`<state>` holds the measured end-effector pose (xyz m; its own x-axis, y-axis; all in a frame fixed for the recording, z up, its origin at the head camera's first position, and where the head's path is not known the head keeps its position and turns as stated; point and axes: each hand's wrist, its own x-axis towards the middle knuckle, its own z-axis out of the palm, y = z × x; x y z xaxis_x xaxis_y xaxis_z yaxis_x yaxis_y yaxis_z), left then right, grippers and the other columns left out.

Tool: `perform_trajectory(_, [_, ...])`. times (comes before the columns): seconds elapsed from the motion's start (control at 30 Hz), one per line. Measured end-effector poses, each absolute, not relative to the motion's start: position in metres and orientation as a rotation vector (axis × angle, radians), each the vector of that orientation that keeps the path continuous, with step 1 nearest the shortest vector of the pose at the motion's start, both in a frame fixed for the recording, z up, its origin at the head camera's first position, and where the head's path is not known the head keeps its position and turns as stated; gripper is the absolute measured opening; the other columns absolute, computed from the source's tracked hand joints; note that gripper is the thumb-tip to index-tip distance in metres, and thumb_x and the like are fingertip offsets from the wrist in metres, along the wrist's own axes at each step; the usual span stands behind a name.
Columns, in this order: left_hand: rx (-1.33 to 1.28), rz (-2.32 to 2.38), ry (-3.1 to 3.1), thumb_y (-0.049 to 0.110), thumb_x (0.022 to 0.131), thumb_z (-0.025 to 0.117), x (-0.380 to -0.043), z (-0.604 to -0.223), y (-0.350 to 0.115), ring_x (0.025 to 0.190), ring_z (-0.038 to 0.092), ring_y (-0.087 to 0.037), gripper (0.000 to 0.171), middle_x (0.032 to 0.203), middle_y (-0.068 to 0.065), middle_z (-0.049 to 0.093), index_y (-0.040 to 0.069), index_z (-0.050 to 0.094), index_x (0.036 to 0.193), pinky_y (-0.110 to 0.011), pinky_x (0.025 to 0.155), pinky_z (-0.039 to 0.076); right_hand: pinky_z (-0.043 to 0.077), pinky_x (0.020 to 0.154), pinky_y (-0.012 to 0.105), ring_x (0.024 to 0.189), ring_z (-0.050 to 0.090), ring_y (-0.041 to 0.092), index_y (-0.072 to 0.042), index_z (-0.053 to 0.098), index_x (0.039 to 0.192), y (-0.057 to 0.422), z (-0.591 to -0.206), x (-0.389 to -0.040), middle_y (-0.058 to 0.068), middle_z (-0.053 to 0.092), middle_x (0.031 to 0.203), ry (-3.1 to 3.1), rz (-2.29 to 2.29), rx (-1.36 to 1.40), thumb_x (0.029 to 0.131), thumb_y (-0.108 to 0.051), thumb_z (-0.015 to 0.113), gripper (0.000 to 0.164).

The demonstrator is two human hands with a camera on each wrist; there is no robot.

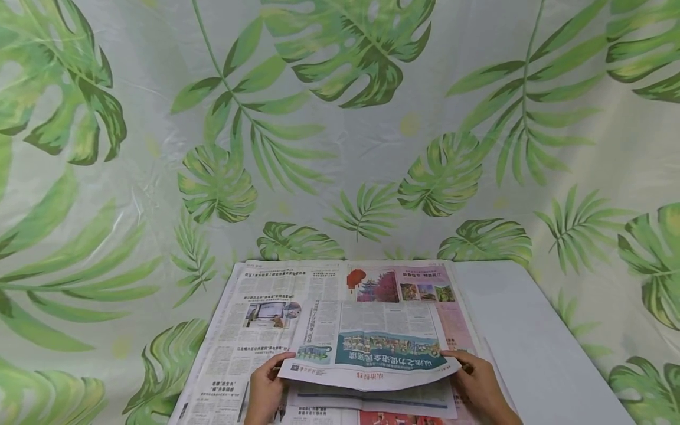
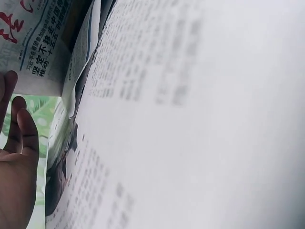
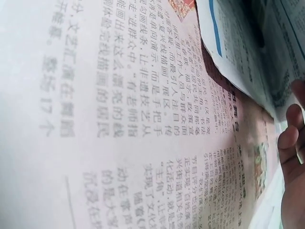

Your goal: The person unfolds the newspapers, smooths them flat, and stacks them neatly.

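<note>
A smaller newspaper sheet (image 1: 390, 321) with a green illustrated banner is held up in the head view, its near edge lifted and bowed. My left hand (image 1: 267, 383) pinches its near left corner, and my right hand (image 1: 478, 378) pinches the near right corner. Under the lifted edge another layer of newsprint (image 1: 411, 401) shows. In the left wrist view my left hand (image 2: 19, 157) has its fingers curled at the sheet's edge (image 2: 35, 86). The right wrist view catches my right hand (image 3: 293, 157) partly, beside the sheet's underside (image 3: 238, 52).
Large newspaper pages (image 1: 228, 330) lie spread beneath, with a pink-tinted page (image 1: 451, 319) at the right. To the right of them a white tabletop (image 1: 536, 348) is visible. A leaf-patterned sheet (image 1: 350, 147) hangs behind the table and borders its sides.
</note>
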<state>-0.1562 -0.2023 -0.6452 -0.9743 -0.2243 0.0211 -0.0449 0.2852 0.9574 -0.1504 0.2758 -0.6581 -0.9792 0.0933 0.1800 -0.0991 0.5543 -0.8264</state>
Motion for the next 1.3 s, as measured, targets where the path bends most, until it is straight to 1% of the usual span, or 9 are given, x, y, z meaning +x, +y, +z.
perform_trajectory(0.1, [0.259,-1.745,-2.407,-0.006,0.089,0.070,-0.155,-0.644,-0.204,0.087,0.072,-0.015,0.035,0.113,-0.010,0.076,0.021,0.080,0.108,-0.022,0.073,0.058,0.040,0.041,0.025,0.045,0.038,0.001,-0.016,0.078,0.118,0.277,-0.657,-0.149,0.023,0.071,0.125,-2.589,1.410,0.020,0.086,0.016,0.053,0.051])
perform_trajectory(0.3, [0.226,-1.639,-2.429,-0.007,0.090,0.067,-0.156,-0.642,-0.208,0.092,0.072,-0.012,0.039,0.114,-0.007,0.076,0.025,0.080,0.105,-0.022,0.075,0.058,0.040,0.039,0.025,0.049,0.045,0.001,-0.014,0.078,0.117,0.279,-0.656,-0.148,0.025,0.071,0.124,-2.532,1.421,0.103,0.086,0.018,0.055,0.050])
perform_trajectory(0.43, [0.162,-1.573,-2.412,-0.008,0.089,0.071,-0.157,-0.639,-0.210,0.094,0.071,-0.005,0.040,0.110,-0.002,0.077,0.029,0.081,0.103,-0.023,0.077,0.059,0.037,0.039,0.023,0.044,0.034,-0.005,-0.016,0.078,0.117,0.280,-0.654,-0.147,0.022,0.072,0.123,-2.524,1.411,0.139,0.086,0.019,0.055,0.052])
perform_trajectory(0.53, [0.123,-1.529,-2.412,-0.006,0.089,0.074,-0.156,-0.635,-0.211,0.094,0.069,-0.001,0.039,0.109,0.001,0.077,0.030,0.081,0.103,-0.023,0.076,0.058,0.042,0.047,0.021,0.056,0.043,-0.009,-0.015,0.078,0.117,0.280,-0.652,-0.145,0.022,0.072,0.123,-2.508,1.401,0.188,0.086,0.020,0.056,0.051])
perform_trajectory(0.67, [0.091,-1.466,-2.431,-0.006,0.089,0.073,-0.155,-0.628,-0.212,0.093,0.069,-0.005,0.040,0.105,0.005,0.076,0.030,0.081,0.103,-0.024,0.075,0.057,0.044,0.051,0.021,0.081,0.057,-0.002,-0.010,0.078,0.117,0.280,-0.650,-0.143,0.024,0.072,0.123,-2.469,1.424,0.246,0.084,0.023,0.055,0.052])
perform_trajectory(0.8, [0.075,-1.426,-2.442,-0.005,0.089,0.074,-0.152,-0.620,-0.212,0.094,0.070,-0.012,0.040,0.105,0.007,0.076,0.032,0.080,0.103,-0.024,0.075,0.057,0.041,0.046,0.022,0.067,0.053,-0.003,-0.010,0.078,0.116,0.279,-0.647,-0.141,0.025,0.072,0.122,-2.470,1.438,0.232,0.088,0.021,0.056,0.047])
perform_trajectory(0.97, [0.076,-1.397,-2.438,-0.005,0.089,0.074,-0.151,-0.611,-0.212,0.093,0.067,-0.007,0.041,0.105,0.009,0.076,0.034,0.079,0.102,-0.024,0.075,0.055,0.043,0.047,0.023,0.053,0.048,0.002,-0.014,0.078,0.116,0.278,-0.640,-0.139,0.021,0.074,0.118,-2.505,1.412,0.198,0.097,0.002,0.065,0.028])
perform_trajectory(1.13, [0.035,-1.344,-2.397,-0.004,0.089,0.075,-0.150,-0.605,-0.213,0.089,0.067,-0.008,0.039,0.100,0.011,0.075,0.033,0.079,0.101,-0.024,0.073,0.055,0.046,0.052,0.024,0.063,0.061,0.015,-0.014,0.078,0.117,0.277,-0.633,-0.139,0.017,0.076,0.112,-2.484,1.385,0.248,0.098,-0.004,0.067,0.024])
perform_trajectory(1.3, [-0.020,-1.334,-2.333,-0.004,0.089,0.076,-0.150,-0.602,-0.214,0.085,0.066,-0.007,0.038,0.099,0.014,0.074,0.032,0.079,0.100,-0.025,0.071,0.056,0.050,0.056,0.021,0.068,0.064,0.004,-0.015,0.077,0.117,0.277,-0.626,-0.138,0.010,0.078,0.109,-2.448,1.366,0.323,0.098,-0.003,0.067,0.024])
